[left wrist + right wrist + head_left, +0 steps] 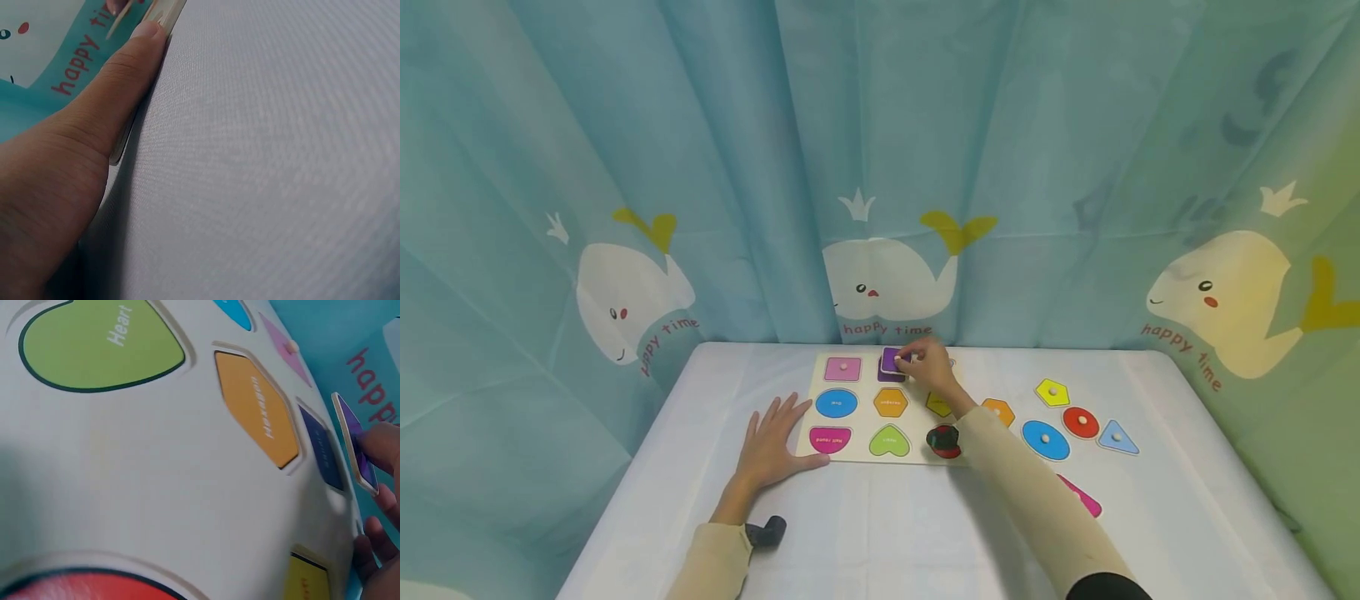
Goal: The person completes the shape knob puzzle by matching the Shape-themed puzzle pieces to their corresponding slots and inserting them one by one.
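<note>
Loose pieces (1074, 427) right of board (862, 421)

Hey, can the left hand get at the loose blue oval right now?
Probably not directly: the right sleeve crosses between the left hand and the loose blue oval.

I see the curtain (887, 150) closing off the space beyond the fingers of the right hand (931, 368). Left of them, a pink piece (832, 369) juts up by its knob; rightward and nearer, the right sleeve (1030, 492) slants across. Between it and the left hand (771, 446), a hand could pass over the table (857, 533).
</note>
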The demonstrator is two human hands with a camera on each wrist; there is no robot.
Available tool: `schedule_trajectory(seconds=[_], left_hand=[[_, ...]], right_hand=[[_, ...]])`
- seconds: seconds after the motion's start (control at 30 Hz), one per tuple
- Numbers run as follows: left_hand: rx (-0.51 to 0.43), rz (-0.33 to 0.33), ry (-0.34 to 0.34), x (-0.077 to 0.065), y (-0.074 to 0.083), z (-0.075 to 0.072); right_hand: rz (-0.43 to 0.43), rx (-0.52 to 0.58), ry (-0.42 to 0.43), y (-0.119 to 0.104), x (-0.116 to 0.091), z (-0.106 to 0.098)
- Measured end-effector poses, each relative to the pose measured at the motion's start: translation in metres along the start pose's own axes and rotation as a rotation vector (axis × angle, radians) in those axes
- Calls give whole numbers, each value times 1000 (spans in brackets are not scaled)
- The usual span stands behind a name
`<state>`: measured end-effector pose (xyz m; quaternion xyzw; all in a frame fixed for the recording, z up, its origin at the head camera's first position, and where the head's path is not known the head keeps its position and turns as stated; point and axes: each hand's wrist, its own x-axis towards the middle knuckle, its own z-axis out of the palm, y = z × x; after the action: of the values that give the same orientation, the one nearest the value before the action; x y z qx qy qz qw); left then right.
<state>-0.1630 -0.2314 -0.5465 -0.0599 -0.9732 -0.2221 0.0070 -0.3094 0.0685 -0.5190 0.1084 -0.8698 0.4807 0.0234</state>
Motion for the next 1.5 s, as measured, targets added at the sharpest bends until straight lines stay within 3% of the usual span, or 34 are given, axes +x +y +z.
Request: schedule_trajectory(seconds=[0.57,1.5], left_hand=[[1,-3,-23,1,2,-2],[15,-8,-25,2,2,-3]], right_hand=[[-26,-106,5,3,-1,12],[-110,-161,9,10,0,17]])
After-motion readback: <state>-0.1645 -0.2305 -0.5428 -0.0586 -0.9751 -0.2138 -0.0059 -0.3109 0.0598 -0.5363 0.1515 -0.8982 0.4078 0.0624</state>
